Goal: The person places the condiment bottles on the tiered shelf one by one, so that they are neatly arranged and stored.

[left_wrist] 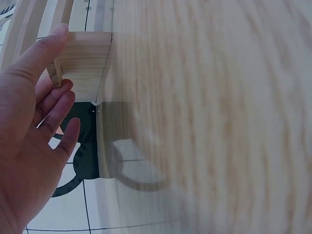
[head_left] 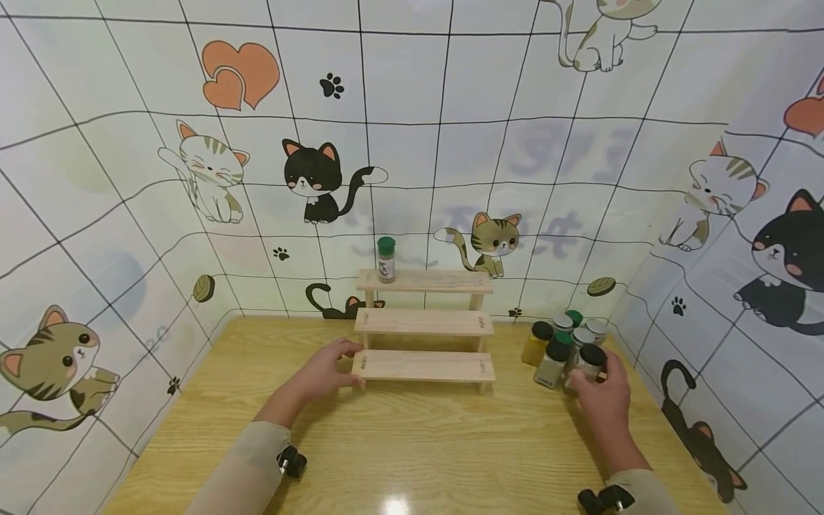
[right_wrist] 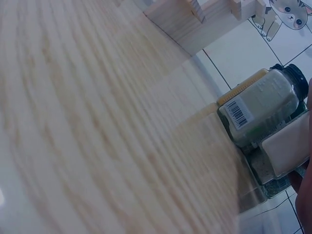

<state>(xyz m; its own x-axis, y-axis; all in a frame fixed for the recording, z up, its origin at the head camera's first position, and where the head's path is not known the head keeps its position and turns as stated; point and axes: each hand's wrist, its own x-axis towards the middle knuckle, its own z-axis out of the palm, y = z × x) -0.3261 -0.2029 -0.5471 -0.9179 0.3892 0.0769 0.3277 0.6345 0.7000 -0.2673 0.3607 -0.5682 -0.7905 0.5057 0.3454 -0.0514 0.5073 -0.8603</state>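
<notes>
A three-step wooden rack (head_left: pixel 425 366) stands against the back wall. My left hand (head_left: pixel 327 370) pinches the left end of its lowest step, thumb on one face and fingertips on the other, as the left wrist view shows close up. Over at the right, my right hand (head_left: pixel 606 393) grips a clear spice jar with a black lid (head_left: pixel 591 355) at the front of a tight cluster. In the right wrist view, that jar's pale label (right_wrist: pixel 287 146) shows beside a barcoded spice jar (right_wrist: pixel 258 109); most of the right hand is cut off there.
A green-capped spice jar (head_left: pixel 386 260) stands on the rack's top step, near its left end. Several more jars with green, black and silvery lids, among them a yellow-filled one (head_left: pixel 537 345), crowd the right rear of the wooden table (head_left: pixel 412 443). Cat-print sheeting (head_left: pixel 412 157) encloses the table's back and sides.
</notes>
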